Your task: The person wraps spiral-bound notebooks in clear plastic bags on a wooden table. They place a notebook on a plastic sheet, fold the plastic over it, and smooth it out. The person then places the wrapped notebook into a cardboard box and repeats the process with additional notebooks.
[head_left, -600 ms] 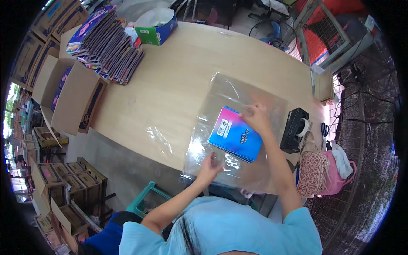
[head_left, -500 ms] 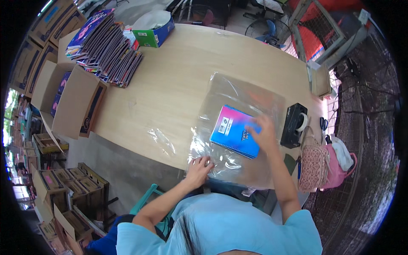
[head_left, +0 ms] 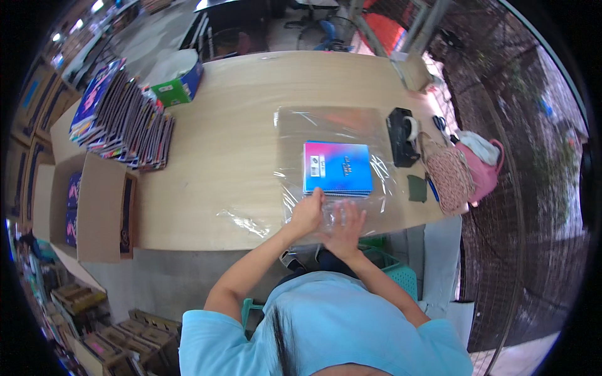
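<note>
A small stack of blue-and-pink spiral notebooks point(head_left: 338, 164) lies on a clear plastic sheet point(head_left: 370, 122) spread over the table. My left hand point(head_left: 306, 213) is at the near left corner of the stack, fingers curled in a pinch on the sheet's near part; what lies under the fingertips is partly hidden. Just right of it, my right hand point(head_left: 345, 230) rests on the plastic near the table's front edge, its fingers spread and holding nothing. The sheet's near part is wrinkled and shiny around both hands.
Right of the sheet are a black tape dispenser point(head_left: 401, 138), scissors point(head_left: 440, 124), a blue pen point(head_left: 433, 187) and a pink woven bag point(head_left: 450, 178). At left stand many stacked notebooks point(head_left: 125, 119), an open carton point(head_left: 100, 210) and a green-and-blue box point(head_left: 177, 88). A plastic scrap point(head_left: 243, 220) lies near the front edge.
My right hand has moved from the notebooks' right side down to the sheet's near part. My left hand has come up to the stack's corner. The view has turned, and the notebooks now appear squarer.
</note>
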Demonstrator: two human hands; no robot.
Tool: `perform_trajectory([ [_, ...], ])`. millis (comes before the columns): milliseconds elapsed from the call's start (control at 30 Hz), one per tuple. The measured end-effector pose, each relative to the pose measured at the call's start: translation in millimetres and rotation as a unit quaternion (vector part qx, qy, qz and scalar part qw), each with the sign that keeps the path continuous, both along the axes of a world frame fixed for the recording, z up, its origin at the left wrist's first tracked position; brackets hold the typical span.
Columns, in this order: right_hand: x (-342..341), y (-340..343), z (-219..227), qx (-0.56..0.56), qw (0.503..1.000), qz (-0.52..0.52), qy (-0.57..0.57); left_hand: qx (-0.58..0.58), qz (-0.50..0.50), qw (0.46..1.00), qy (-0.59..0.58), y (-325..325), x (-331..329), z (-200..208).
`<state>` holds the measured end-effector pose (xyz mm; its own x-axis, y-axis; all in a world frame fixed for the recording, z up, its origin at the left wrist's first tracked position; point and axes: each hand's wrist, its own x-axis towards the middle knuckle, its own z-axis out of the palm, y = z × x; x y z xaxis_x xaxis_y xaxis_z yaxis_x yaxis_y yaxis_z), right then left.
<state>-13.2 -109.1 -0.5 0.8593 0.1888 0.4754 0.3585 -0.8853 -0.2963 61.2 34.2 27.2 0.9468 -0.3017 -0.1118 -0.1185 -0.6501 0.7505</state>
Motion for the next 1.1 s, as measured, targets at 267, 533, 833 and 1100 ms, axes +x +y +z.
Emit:
perform_trajectory([
  [267,1.4,-57.8,-12.3,0.091,0.992,-0.066,0.066,0.037,-0.151,0.986,-0.053,13.3,-11.7,37.2],
  [533,21.8,-128.9,46.8,-0.09,0.99,-0.091,0.058,0.221,-0.216,0.946,-0.097,29.1,3.0,77.1],
  [833,198.6,-248.8,93.8,0.227,0.887,-0.007,0.402,0.095,0.159,0.911,-0.368,76.6,126.1,90.1],
  [1100,251.8,-253.9,50.4,0.142,0.876,-0.005,0.461,0.173,-0.058,0.971,-0.156,-73.8,-1.3,0.3],
])
